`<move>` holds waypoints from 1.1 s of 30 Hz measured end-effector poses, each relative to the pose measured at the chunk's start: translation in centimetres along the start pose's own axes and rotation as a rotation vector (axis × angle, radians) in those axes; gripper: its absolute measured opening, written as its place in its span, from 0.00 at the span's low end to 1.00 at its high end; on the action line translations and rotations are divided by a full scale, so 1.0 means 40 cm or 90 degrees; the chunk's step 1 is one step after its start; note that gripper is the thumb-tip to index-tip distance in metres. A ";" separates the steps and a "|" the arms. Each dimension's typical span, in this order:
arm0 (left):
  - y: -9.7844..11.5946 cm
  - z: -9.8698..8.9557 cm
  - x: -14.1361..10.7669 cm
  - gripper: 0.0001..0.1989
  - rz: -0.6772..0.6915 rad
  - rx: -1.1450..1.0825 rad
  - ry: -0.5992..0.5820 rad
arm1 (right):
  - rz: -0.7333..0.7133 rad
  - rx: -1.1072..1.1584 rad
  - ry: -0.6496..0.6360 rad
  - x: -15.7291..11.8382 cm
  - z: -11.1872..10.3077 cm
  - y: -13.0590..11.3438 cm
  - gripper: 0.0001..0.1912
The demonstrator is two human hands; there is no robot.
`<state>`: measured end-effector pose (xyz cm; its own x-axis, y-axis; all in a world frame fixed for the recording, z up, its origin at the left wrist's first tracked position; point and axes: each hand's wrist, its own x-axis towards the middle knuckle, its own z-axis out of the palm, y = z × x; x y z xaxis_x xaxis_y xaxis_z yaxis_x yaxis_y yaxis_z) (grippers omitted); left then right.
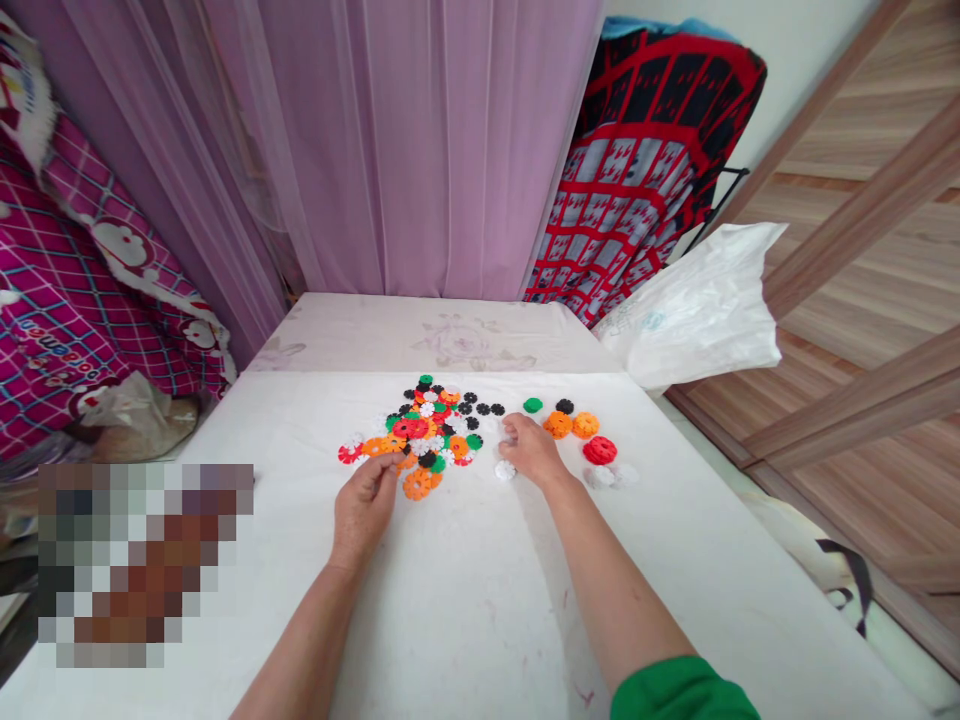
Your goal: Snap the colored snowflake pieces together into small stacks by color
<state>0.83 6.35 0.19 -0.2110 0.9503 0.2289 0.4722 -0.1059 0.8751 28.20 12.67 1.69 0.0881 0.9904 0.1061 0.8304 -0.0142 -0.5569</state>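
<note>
A loose heap of flat, notched plastic discs (411, 428) in red, orange, green, black and white lies on the white-covered table (450, 610). At the heap's near edge is my left hand (366, 502), its thumb and forefinger pinched together beside orange and black discs; what they hold, if anything, I cannot make out. My right hand (534, 450) is low over the table, right of the heap, with curled fingers and a gap between thumb and forefinger. Just below its thumb lies a white disc (505, 470).
Right of my right hand are same-coloured groups: green discs (533, 405), black discs (565, 406), orange discs (586, 425), red discs (600, 450) and white discs (602, 477). A white plastic bag (697, 310) stands at the table's right edge. Purple curtains (420, 150) hang behind.
</note>
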 end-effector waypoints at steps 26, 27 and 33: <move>0.016 -0.002 -0.002 0.16 -0.006 -0.013 0.007 | -0.111 0.187 0.055 -0.153 -0.009 0.002 0.21; 0.016 -0.002 -0.002 0.16 -0.006 -0.013 0.008 | -0.117 0.178 0.057 -0.153 -0.009 0.003 0.21; 0.015 -0.002 -0.001 0.16 -0.010 -0.015 0.011 | -0.129 0.144 0.066 -0.151 -0.008 0.007 0.22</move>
<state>1.08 6.22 0.75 -0.2329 0.9466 0.2228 0.4487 -0.0987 0.8882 28.08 6.64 1.16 -0.0013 0.9504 0.3112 0.6941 0.2249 -0.6838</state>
